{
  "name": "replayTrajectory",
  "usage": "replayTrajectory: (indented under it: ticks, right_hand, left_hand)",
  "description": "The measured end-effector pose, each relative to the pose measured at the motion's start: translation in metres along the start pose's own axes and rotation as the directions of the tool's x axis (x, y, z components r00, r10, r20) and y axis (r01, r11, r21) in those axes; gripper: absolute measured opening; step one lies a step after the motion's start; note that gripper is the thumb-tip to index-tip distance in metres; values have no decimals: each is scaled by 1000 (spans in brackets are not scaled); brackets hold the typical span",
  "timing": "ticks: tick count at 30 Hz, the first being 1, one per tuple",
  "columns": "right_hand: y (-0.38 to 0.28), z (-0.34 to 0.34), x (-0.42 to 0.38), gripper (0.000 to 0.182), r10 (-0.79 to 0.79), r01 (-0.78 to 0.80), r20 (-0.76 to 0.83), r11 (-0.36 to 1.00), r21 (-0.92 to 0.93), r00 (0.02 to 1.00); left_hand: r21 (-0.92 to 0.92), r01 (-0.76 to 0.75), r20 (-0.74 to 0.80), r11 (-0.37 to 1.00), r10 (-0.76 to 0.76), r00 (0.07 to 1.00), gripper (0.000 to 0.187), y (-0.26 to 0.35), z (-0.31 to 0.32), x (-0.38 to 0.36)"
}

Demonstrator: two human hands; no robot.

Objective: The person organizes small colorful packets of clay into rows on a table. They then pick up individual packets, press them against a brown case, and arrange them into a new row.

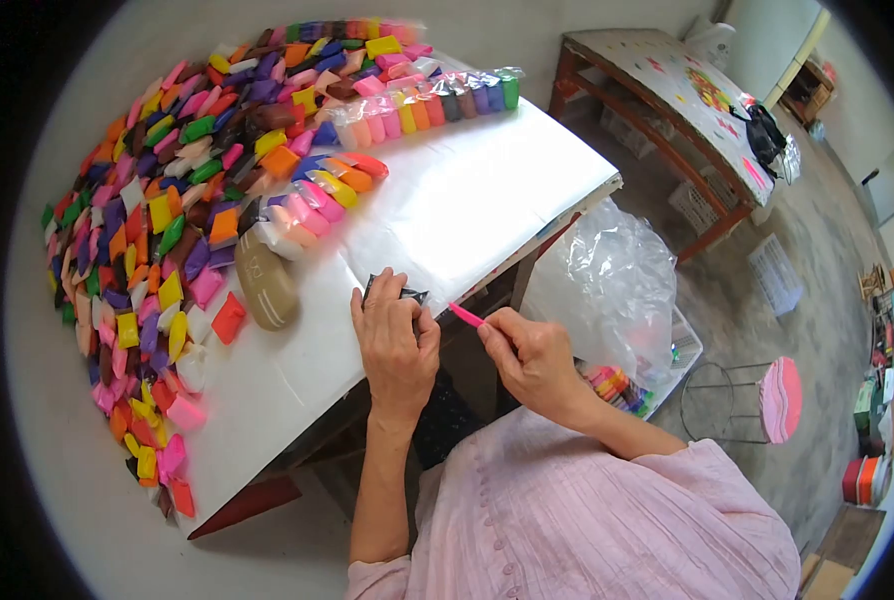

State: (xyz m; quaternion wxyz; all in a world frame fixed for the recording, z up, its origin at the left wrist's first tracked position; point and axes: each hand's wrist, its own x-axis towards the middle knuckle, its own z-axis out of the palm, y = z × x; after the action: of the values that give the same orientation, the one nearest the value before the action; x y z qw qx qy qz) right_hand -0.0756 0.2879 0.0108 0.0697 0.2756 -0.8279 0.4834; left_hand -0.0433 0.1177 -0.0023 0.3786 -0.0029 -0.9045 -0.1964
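Observation:
My left hand (397, 335) lies over a small black packet (413, 295) near the white table's front edge, fingers bent and pressing it down. Most of the packet is hidden under the fingers. Closed around a slim pink pointed plastic tool (466, 315), my right hand (532, 362) is just right of the packet. The tool's tip points toward the packet, with a small gap between. On the white tabletop (297, 370), left of my hands, sits a rounded olive-brown object (267, 285) with pale marks. Behind it are several bundled colored packets (317, 205).
A large heap of colored packets (187, 190) covers the table's left side. A clear-wrapped row of colors (432, 110) lies at the back. Right of the table are a clear plastic bag (607, 285), a pink-topped stool (781, 400) and a second table (657, 75).

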Motion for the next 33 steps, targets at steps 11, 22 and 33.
replayTrajectory:
  ticks: [11, 22, 33]
  right_hand:
    - [-3, 14, 8, 9, -318, 252, -139, 899, -359, 938]
    - [8, 28, 7, 30, -439, 348, -140, 838, -420, 887]
    - [14, 23, 9, 36, -517, 442, -136, 818, -368, 845]
  left_hand:
    - [19, -22, 3, 1000, 22, 1000, 16, -2, 2, -1]
    - [-5, -12, -4, 1000, 12, 1000, 15, -1, 0, -1]
    - [-10, -10, -9, 1000, 10, 1000, 15, -1, 0, -1]
